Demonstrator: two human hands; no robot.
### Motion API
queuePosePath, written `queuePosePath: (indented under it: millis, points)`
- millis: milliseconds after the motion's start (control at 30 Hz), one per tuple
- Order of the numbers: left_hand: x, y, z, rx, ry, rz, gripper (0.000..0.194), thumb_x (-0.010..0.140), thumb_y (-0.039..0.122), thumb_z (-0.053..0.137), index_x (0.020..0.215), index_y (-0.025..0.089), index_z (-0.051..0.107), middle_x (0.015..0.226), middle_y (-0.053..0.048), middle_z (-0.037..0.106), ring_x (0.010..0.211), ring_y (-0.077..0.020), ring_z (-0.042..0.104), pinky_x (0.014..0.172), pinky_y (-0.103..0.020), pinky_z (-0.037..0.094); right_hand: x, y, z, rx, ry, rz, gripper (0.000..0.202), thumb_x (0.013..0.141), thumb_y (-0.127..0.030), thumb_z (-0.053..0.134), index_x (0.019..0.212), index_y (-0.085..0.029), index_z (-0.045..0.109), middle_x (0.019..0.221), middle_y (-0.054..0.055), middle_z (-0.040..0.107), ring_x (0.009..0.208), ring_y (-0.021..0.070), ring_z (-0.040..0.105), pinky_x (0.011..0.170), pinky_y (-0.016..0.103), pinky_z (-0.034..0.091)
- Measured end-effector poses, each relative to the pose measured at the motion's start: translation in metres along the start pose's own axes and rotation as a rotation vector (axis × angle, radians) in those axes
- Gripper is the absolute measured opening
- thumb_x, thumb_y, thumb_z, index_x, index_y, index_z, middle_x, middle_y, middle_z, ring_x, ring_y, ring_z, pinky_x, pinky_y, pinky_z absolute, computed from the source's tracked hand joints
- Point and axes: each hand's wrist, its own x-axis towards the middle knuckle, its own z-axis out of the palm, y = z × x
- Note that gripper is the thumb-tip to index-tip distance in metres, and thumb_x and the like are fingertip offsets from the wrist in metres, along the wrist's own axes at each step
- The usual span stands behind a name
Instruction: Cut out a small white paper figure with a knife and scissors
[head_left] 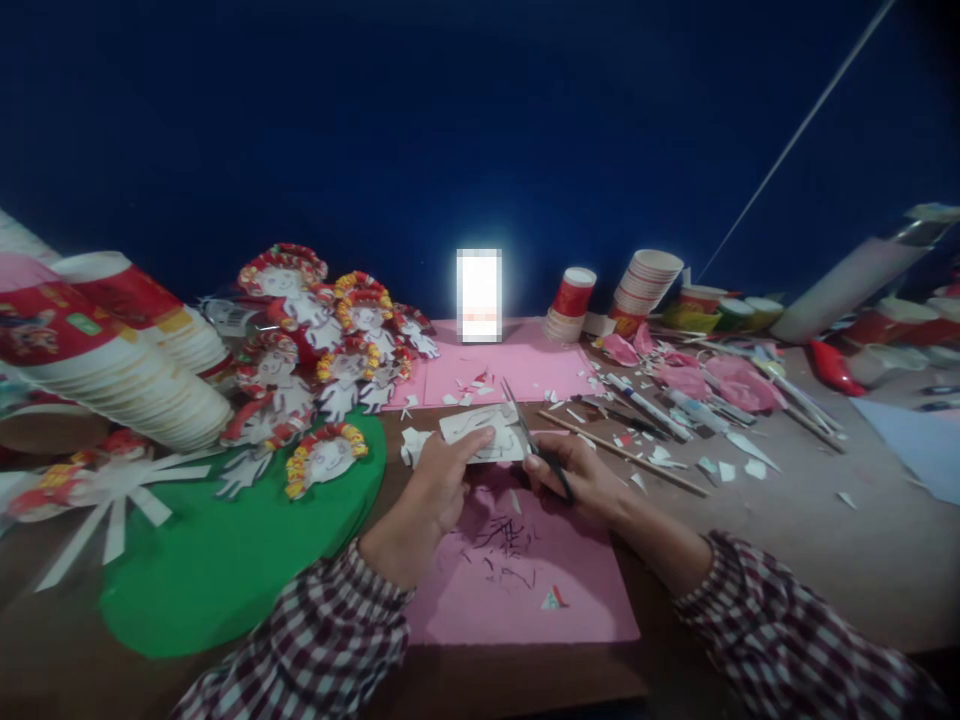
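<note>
My left hand point(442, 470) grips a white piece of card point(487, 432) with dark drawn lines on it, its thumb lying on top. In my right hand point(577, 470) is a pair of scissors point(523, 415), fingers closed round the black handles. The blades point up and away, at the right edge of the card; whether they are cutting into it I cannot tell. Below both hands lies a pink sheet point(570, 590) marked with dark scribbles, with a small printed scrap point(555, 598) on it.
On the left, paper figures point(330, 462) lie around a green sheet point(247, 570), beside stacked paper cups point(142, 370). More cups point(646, 285) stand at the back right. Paper scraps, pens point(651, 408) and a thin stick point(630, 455) litter the right side. A bright pixelated rectangle point(479, 290) stands at the back.
</note>
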Motion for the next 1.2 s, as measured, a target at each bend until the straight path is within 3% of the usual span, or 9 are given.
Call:
queuePosePath:
  millis: [500,1200]
  points:
    - [-0.0009,0.0007,0.0000,-0.019,0.011,-0.001,0.035,0.051,0.025,0.083,0.079,0.011,0.067,0.064,-0.004,0.068,0.058,-0.0164,0.061,0.057,-0.028,0.049,0.0000,0.0010,-0.0017,-0.036,-0.009,-0.004,0.041,0.083,-0.056,0.063,0.077,-0.017,0.052,0.059,-0.005,0.047,0.044,0.0061,0.043,0.041,0.020,0.033]
    - [0.0070,-0.0032,-0.0068,-0.021,-0.120,0.025,0.037,0.055,0.023,0.083,0.087,0.011,0.070,0.082,-0.008,0.072,0.070,-0.0170,0.065,0.065,-0.027,0.052,0.0006,-0.0015,-0.0039,-0.062,-0.038,-0.067,0.043,0.079,-0.058,0.066,0.081,-0.016,0.055,0.064,-0.003,0.051,0.048,0.0069,0.043,0.042,0.018,0.033]
